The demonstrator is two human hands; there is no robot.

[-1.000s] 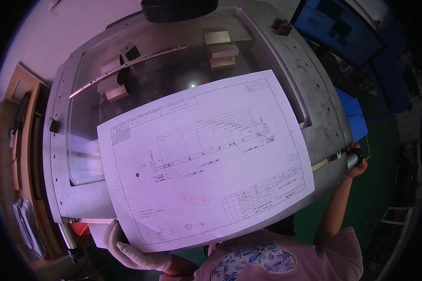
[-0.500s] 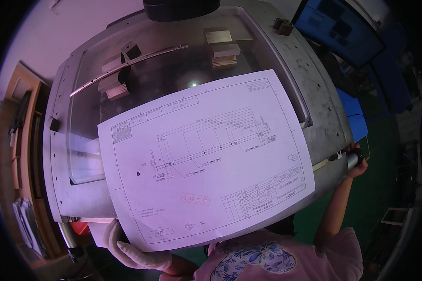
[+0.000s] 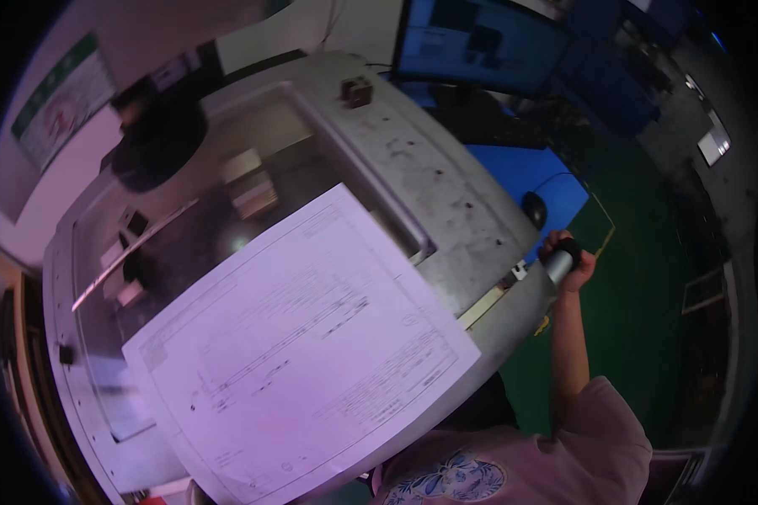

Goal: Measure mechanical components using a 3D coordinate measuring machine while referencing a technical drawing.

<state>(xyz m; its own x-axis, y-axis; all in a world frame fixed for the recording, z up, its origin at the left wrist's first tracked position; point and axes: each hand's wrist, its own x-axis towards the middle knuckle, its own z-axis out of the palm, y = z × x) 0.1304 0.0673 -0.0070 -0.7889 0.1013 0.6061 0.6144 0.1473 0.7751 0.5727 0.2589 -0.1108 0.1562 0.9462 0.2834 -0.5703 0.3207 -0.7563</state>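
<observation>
My bare right hand (image 3: 568,263) is closed around a black knob (image 3: 570,249) on a short metal shaft at the right side of the grey machine table (image 3: 455,219). My left hand does not show. A large white sheet with a technical drawing (image 3: 303,362) lies tilted over the table's near part, its print blurred by motion. Beyond it, a thin metal rod (image 3: 143,244) rests across a support block (image 3: 128,293) on the glass stage. Another pale metal block (image 3: 251,187) stands to its right.
A dark round machine head (image 3: 160,139) overhangs the stage at the far left. On the table's far edge sits a small brown block (image 3: 356,93). To the right are a monitor (image 3: 480,42), a keyboard (image 3: 493,122), and a black mouse (image 3: 534,209) on a blue surface (image 3: 556,181).
The view has swung toward the right, showing more of the monitor and mouse. My gloved left hand, earlier at the sheet's lower left edge, has gone from view. My right hand stays on the knob.
</observation>
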